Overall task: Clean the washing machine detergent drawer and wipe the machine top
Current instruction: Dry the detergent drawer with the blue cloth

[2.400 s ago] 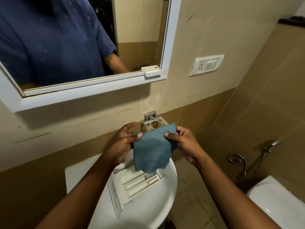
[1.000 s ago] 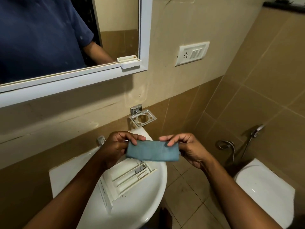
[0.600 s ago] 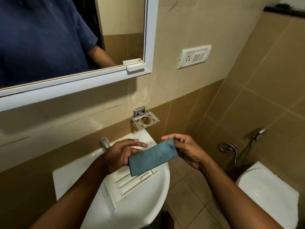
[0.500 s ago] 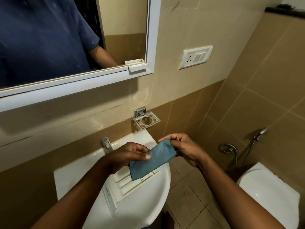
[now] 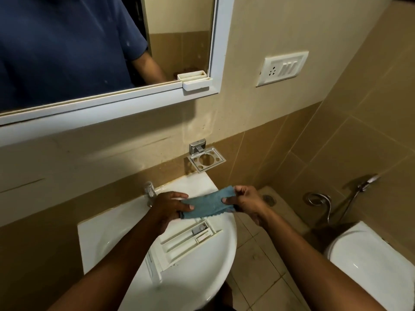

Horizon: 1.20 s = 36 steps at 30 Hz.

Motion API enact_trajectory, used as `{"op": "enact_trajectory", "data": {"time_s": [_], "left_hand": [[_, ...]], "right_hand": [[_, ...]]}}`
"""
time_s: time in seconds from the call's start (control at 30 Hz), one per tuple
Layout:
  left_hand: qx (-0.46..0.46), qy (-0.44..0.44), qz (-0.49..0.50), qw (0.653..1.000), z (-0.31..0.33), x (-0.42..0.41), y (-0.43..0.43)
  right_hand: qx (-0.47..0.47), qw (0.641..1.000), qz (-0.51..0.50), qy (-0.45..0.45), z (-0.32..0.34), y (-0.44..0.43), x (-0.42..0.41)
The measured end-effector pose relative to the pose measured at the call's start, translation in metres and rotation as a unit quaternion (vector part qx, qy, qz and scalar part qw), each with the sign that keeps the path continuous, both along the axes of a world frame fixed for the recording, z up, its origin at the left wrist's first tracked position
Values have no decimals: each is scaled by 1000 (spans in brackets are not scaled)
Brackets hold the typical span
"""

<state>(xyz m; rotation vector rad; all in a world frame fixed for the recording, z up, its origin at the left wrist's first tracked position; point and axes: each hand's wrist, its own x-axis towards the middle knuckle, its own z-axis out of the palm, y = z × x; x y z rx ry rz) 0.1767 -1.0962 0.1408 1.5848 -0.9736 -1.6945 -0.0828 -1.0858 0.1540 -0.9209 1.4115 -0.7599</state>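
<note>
Fingers point(image 5: 179, 195) of the left hand point(image 5: 168, 206) and the right hand point(image 5: 247, 202) pinching opposite ends of a folded blue cloth point(image 5: 207, 204) at frame centre, holding it just above the white detergent drawer point(image 5: 184, 242) (lying slantwise in the sink point(image 5: 224, 254)), tap point(image 5: 149, 190) sitting left of the hands

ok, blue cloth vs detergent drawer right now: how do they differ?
The blue cloth is soft and limp; the detergent drawer is white, rigid plastic. The blue cloth is held between left hand and right hand; the detergent drawer lies in the sink. Both are over the sink.
</note>
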Motion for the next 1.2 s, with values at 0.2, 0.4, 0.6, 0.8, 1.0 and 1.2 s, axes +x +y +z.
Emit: {"op": "enact_trajectory", "data": {"time_s": [0.2, 0.4, 0.6, 0.8, 1.0, 1.2], "left_hand": [[-105, 62, 170, 978, 39, -22, -57], [-119, 26, 217, 968, 34, -42, -104], [-72, -21, 276, 958, -6, -51, -108], [-103, -18, 281, 954, -17, -41, -109], [-83, -66, 258, 960, -15, -32, -93], [-65, -128, 213, 966, -33, 9, 9]], "right_hand": [[-88, 995, -41, -12, 44, -84, -11], [-89, 995, -33, -1, 33, -156, -18], [-40, 998, -20, 32, -10, -165, -23], [-68, 998, -2, 17, -14, -167, -28], [-50, 995, -91, -9, -28, -147, -27], [-8, 992, -121, 45, -82, -67, -5]]}}
